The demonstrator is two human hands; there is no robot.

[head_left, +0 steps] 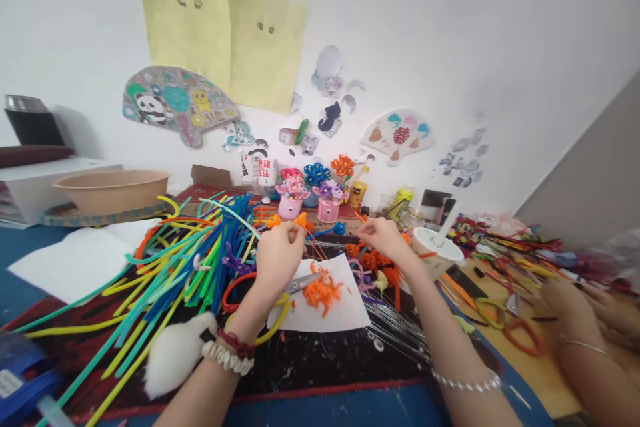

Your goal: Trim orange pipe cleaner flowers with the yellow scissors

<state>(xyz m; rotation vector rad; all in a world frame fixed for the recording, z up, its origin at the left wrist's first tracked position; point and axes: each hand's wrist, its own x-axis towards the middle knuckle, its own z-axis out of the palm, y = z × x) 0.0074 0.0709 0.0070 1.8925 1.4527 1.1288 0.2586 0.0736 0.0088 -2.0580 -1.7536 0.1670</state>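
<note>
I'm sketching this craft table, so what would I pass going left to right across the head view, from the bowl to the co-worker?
Bowl → left hand → orange scraps → right hand → tub → orange-handled scissors → co-worker's nearer hand.

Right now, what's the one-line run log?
left hand: pinched; right hand: pinched; held items: unclear; orange fuzzy clippings: on white paper sheet

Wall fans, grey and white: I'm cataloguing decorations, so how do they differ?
The grey decorated fan is densely covered, including a panda; the white decorated fan is sparser, centred on a red symbol. The grey fan appears larger than the white fan. Both are on the wall.
</note>
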